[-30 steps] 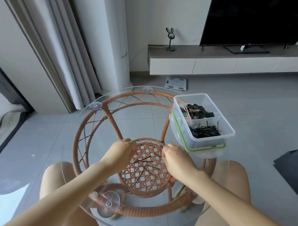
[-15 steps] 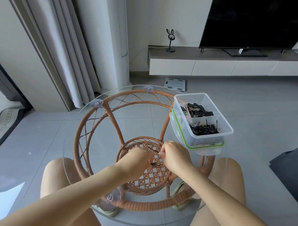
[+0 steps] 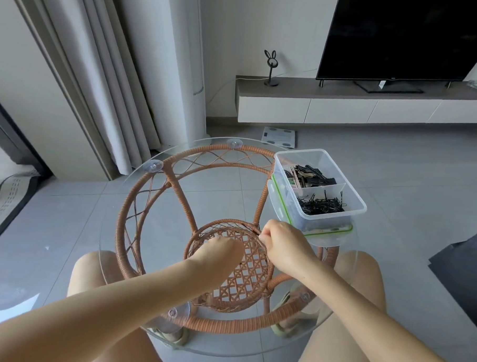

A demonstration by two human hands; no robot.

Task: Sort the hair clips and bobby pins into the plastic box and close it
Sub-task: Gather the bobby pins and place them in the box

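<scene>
My left hand: fingers hidden, grip untellable; right hand curled (contents unseen). Plastic box long axis runs away from me.

Hands: two are showing, the left hand and the right hand.
Plastic box: one is standing there, its two compartments lying open.
Lid: one is lying under the box.
Hair clips: a heap is filling the far compartment, too tangled for counting.
Bobby pins: a heap is lying in the near compartment, likewise uncountable.
Glass table: one is carrying it all.
Suction cups: four are showing.
Television: one is standing.
Rabbit ornament: one is standing.
Floor scale: one is lying.
</scene>
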